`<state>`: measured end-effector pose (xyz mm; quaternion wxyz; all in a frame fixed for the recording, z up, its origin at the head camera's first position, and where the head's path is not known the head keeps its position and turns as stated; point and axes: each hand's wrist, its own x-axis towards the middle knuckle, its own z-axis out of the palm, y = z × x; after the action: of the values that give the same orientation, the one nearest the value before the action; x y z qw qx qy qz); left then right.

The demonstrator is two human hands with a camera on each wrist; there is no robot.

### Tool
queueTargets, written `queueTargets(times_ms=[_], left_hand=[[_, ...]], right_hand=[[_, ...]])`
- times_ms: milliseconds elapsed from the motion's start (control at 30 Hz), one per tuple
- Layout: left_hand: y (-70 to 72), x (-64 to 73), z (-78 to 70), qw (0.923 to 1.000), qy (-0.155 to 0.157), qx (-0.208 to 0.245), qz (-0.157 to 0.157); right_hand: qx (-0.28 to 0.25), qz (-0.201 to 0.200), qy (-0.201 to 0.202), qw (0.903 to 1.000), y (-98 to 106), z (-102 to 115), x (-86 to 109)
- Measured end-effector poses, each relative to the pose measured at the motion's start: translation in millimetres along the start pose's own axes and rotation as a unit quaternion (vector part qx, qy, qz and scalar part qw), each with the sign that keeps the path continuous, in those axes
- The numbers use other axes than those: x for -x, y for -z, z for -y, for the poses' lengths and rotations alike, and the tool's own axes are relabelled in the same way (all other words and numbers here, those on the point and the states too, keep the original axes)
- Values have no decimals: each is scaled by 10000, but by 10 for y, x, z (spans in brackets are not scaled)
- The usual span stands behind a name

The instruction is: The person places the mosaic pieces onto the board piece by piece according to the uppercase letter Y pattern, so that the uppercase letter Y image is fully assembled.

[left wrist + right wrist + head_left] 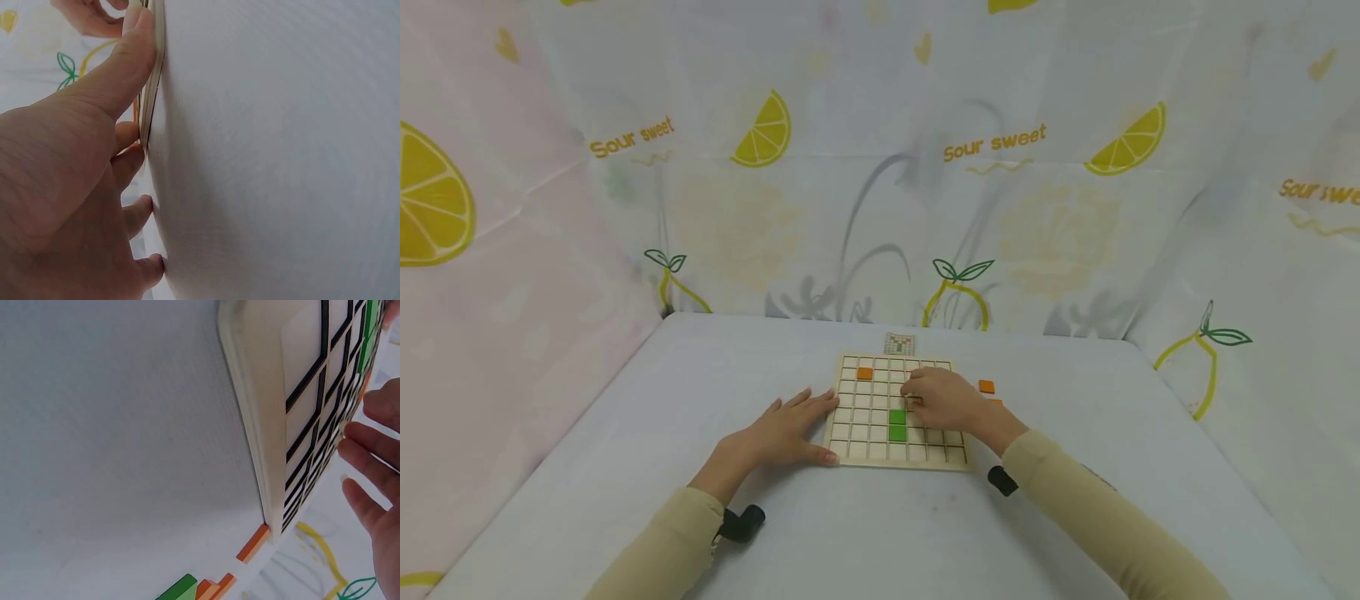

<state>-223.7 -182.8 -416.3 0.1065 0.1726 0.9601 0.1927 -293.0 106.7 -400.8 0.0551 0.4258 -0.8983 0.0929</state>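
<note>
A light wooden grid board [859,451] lies on the white table. On its squares sit an orange tile [865,374] at the upper left and two green tiles [897,425] near the middle. My left hand [786,435] rests at the board's left side, fingers spread, with the thumb [128,59] touching the edge. Over the right part of the board reaches my right hand [946,398], fingertips [351,430] down at the squares. Its thumb stands a little apart from the fingers, and I see no tile between them. The squares under this hand are hidden.
A small card [899,344] with a coloured grid picture lies behind the board. Right of the board are orange tiles [987,387], one partly behind my right wrist, and a green tile [178,589]. A lemon-patterned cloth [865,208] hangs beyond the table.
</note>
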Motion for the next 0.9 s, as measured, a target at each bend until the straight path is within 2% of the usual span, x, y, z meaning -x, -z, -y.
queueTargets(times_ms=[900], left_hand=[[-9,7,14,10000,5,45,29]], right_hand=[[175,-21,-47,9998,79,-190,241]])
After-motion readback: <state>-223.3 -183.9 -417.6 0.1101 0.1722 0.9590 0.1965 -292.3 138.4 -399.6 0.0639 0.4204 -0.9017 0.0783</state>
